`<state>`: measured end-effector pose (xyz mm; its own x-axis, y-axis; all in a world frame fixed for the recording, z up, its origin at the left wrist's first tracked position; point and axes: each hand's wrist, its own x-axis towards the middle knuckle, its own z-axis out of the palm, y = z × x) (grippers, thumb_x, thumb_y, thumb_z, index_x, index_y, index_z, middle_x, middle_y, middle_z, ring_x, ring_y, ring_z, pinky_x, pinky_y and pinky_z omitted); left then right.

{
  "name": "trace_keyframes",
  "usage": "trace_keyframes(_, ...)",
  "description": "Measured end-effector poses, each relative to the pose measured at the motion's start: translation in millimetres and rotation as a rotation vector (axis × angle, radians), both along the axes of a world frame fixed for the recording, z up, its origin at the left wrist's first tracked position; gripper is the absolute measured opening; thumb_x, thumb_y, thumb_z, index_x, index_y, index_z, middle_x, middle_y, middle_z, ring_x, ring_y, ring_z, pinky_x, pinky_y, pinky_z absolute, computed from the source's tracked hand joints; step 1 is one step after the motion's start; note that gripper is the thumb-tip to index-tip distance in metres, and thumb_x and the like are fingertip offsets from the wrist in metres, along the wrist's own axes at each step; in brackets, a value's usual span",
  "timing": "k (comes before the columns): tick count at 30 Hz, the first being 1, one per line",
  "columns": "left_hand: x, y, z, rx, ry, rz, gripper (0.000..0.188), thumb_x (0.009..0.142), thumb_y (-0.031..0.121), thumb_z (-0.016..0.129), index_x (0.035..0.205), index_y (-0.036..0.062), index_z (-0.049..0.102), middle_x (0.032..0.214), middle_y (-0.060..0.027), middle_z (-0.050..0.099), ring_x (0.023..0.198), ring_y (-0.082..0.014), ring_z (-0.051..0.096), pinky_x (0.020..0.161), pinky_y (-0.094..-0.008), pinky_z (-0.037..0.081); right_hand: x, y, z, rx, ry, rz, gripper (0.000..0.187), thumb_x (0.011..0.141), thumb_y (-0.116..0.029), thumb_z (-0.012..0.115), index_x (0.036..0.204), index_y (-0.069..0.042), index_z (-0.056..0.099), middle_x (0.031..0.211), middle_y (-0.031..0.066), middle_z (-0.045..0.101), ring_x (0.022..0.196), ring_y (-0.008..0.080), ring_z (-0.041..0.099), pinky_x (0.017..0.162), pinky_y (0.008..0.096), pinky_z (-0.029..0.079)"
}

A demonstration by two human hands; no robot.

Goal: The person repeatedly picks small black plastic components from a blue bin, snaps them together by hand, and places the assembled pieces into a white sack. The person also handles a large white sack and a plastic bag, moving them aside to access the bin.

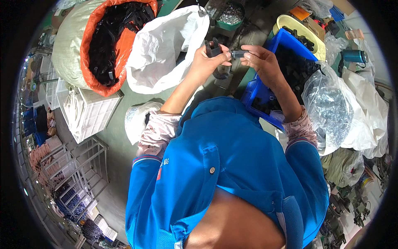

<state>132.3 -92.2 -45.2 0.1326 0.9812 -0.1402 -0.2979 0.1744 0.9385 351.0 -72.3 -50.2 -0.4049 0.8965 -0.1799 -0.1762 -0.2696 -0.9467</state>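
In front of me, my left hand [207, 62] is closed on a black plastic piece [212, 50] with upright prongs at its top end. Its thumb reaches toward a small, dark rectangular part [238, 54] between my hands. My right hand [264, 63] pinches the right end of that small part with thumb and fingertips. Whether the small part joins the black piece is hidden by my left thumb and fingers. Under my left hand, a dark curved object [221, 74] shows partly; I cannot tell what it is.
To the left stand an open white sack [143, 68] and an orange-lined sack [85, 62] of black parts. At the right are a blue bin [248, 93] of black parts and a yellow basin [286, 20]. A green tray [227, 27] of small metal pieces sits ahead.
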Motion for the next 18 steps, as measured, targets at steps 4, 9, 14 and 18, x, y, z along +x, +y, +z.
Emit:
trace_keyframes(4,2,0,1,0.166,0.215,0.031,0.013,0.089,0.006,0.069,0.095,-0.0038,0.063,0.082,-0.0086,0.069,0.075,-0.0126,0.067,0.07,-0.0264,0.056,-2,-3,-2,-0.068,0.033,-0.053,0.042,0.091,-0.018,0.066,0.125,0.004,0.058,0.107,0.0155,0.067,0.093,0.0201,0.066,0.083,0.0304,0.052)
trace_keyframes(9,4,-1,8,0.125,0.287,0.051,0.013,0.089,0.008,0.068,0.091,-0.0042,0.063,0.077,-0.0076,0.068,0.07,-0.0118,0.066,0.066,-0.0259,0.055,-10,-12,-9,0.015,0.03,-0.164,0.036,0.09,-0.011,0.065,0.122,0.005,0.059,0.105,0.0144,0.068,0.093,0.0217,0.068,0.083,0.0306,0.053)
trace_keyframes(14,6,-2,7,-0.017,0.142,0.071,0.015,0.09,0.009,0.067,0.092,-0.005,0.064,0.082,-0.011,0.069,0.072,-0.0159,0.068,0.064,-0.0286,0.057,-20,-16,-6,0.17,-0.032,-0.214,0.03,0.09,-0.003,0.063,0.119,0.006,0.06,0.103,0.0144,0.069,0.088,0.0218,0.069,0.081,0.0291,0.053)
trace_keyframes(18,2,2,-4,-0.14,-0.059,0.043,0.016,0.09,0.009,0.067,0.096,-0.0047,0.063,0.087,-0.0126,0.068,0.074,-0.0187,0.068,0.064,-0.0305,0.058,-17,-12,-5,0.072,-0.023,-0.196,0.031,0.091,-0.006,0.062,0.12,0.006,0.06,0.104,0.0157,0.068,0.089,0.0215,0.069,0.082,0.0298,0.054)
